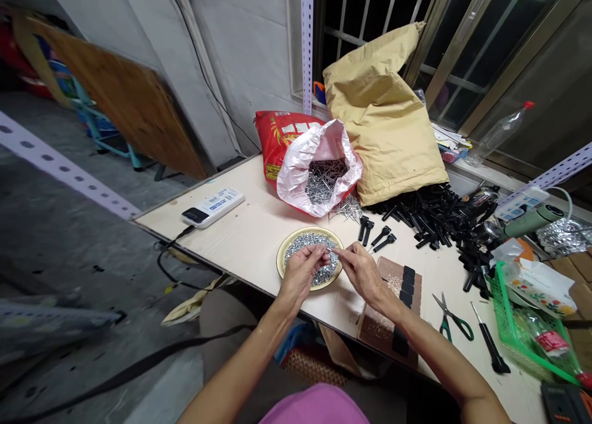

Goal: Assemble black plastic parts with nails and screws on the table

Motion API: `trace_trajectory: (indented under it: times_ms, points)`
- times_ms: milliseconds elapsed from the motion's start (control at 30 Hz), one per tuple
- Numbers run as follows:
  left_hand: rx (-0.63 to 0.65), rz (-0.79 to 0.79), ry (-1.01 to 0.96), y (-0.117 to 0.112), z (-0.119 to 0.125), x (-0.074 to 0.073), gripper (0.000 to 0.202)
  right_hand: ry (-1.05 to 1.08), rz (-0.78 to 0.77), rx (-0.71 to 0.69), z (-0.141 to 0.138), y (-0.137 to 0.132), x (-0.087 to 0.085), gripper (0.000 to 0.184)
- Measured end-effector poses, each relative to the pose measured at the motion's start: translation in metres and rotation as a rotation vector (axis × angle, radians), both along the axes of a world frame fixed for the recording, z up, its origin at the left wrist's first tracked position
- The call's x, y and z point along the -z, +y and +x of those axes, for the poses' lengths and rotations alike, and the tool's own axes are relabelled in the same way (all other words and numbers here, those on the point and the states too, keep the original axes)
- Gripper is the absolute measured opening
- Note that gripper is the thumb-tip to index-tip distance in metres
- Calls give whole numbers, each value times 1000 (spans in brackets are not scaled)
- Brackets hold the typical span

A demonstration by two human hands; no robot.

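My left hand (303, 270) is over a yellowish bowl (280, 269) filled with small shiny metal pieces (319, 278). Its thumb and fingers are pinched together. Close to it, above the bowl's right rim, my right hand (363, 271) also makes a pinch. The fingertips nearly meet around something small and thin, too small to name. Beneath my right forearm lies a brown block (392, 270) with a row of black pieces (407, 282). Several black plastic parts with short shafts (383, 238) rest behind my right hand.
Behind the bowl, an open red sack (277, 143) holds nails (324, 180). A tan paper sack (388, 128) and a heap of black parts (439, 211) stand farther right. Scissors (448, 319), a screwdriver (489, 344) and a green basket (506, 313) lie right; a power bank (215, 208) lies left.
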State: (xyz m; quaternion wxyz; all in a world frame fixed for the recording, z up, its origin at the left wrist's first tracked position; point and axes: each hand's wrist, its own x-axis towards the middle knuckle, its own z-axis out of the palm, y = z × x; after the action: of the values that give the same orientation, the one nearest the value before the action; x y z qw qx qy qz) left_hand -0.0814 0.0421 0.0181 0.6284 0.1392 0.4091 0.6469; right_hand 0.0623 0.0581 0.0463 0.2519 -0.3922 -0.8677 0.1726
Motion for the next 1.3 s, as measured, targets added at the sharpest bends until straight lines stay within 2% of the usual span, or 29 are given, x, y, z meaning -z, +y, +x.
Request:
trace_trajectory:
  times_ms: [333, 533, 700, 833, 1000, 1167, 1300]
  points:
    - [19, 21, 23, 0, 10, -1, 35, -54, 43, 79, 7, -2, 1, 26]
    - [-5, 46, 58, 0, 23, 1, 35, -161, 204, 217, 10, -7, 3, 18]
    - [59, 72, 31, 1, 25, 2, 30, -250, 361, 258, 13, -10, 2, 23]
    - [119, 28, 9, 3, 24, 3, 32, -260, 388, 255, 16, -10, 5, 19]
    - [102, 3, 22, 0, 30, 3, 39, -281, 441, 287, 20, -11, 5, 11]
    - [40, 31, 112, -1, 38, 1, 42, -308, 436, 315, 22, -14, 4, 15]
    - [26, 26, 117, 1, 41, 0, 43, -272, 319, 333, 23, -16, 6, 19]
